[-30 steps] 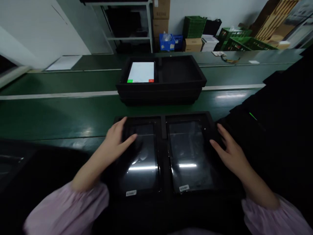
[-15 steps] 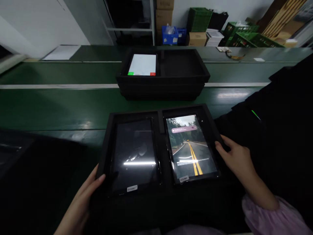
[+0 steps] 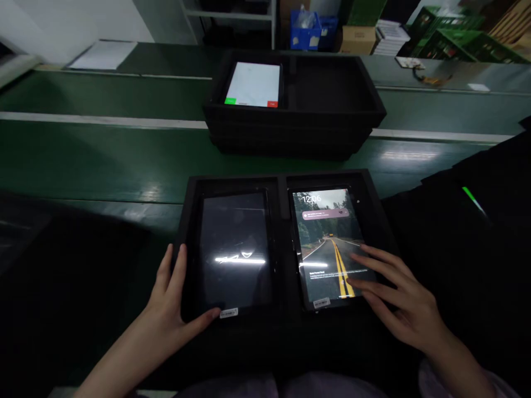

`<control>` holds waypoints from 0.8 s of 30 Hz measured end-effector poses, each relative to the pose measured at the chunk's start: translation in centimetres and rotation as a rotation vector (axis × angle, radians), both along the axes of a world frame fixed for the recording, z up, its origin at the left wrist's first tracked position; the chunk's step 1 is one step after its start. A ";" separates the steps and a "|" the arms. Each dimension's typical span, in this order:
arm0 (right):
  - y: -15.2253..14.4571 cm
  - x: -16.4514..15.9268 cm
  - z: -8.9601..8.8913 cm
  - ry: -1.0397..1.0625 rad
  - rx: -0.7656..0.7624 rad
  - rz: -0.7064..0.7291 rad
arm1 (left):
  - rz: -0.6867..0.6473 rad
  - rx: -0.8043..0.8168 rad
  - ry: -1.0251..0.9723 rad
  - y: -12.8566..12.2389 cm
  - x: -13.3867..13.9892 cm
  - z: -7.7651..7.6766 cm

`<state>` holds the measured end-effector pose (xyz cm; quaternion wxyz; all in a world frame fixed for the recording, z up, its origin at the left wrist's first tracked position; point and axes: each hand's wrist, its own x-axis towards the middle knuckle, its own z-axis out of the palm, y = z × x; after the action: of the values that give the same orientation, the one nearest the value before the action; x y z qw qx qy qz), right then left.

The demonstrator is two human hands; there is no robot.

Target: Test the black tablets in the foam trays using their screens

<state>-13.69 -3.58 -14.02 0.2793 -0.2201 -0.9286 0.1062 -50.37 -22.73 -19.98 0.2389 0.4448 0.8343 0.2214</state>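
In front of me a black foam tray (image 3: 284, 243) holds two tablets side by side. The left tablet (image 3: 234, 232) has a dark screen with a light reflected in it. Lit up, the right tablet (image 3: 319, 243) shows a road picture and the time 12:06. My left hand (image 3: 166, 304) lies at the tray's left edge, fingers spread, its thumb by the barcode label at the dark tablet's lower edge. Over the lower right of the lit screen is my right hand (image 3: 402, 298), fingers apart and fingertips at the glass; whether they touch it I cannot tell.
Beyond the tray, a stack of black trays (image 3: 290, 130) stands on the green bench (image 3: 103, 160), its top one holding a tablet with a white screen (image 3: 254, 84). Dark bulky shapes flank me on both sides. Paper (image 3: 103, 55) lies at the far left; crates and boxes stand behind.
My right hand has left the tray's right side and moved over the lit tablet. My left hand has spread its fingers, thumb now toward the dark tablet. The view has tilted down.
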 end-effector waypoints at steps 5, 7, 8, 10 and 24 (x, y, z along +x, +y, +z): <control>0.0 0.1 0.0 -0.018 -0.053 0.019 | 0.167 -0.011 0.030 2.2 0.1 0.1; 0.0 0.0 0.1 -0.035 -0.073 0.043 | 0.248 0.012 0.015 3.4 0.1 0.5; -0.1 0.0 0.1 -0.051 -0.080 0.062 | 0.265 0.039 0.009 3.9 0.1 0.8; -0.2 0.0 0.0 -0.077 -0.080 0.089 | 0.266 0.105 -0.001 4.5 0.2 1.2; -0.5 0.8 -1.5 -0.125 -0.003 -0.106 | 0.128 -0.041 -0.041 2.9 0.1 1.9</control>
<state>-12.89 -4.11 -15.47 0.2257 -0.2756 -0.9311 0.0787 -50.22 -19.79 -18.04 0.2501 0.3810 0.8604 0.2281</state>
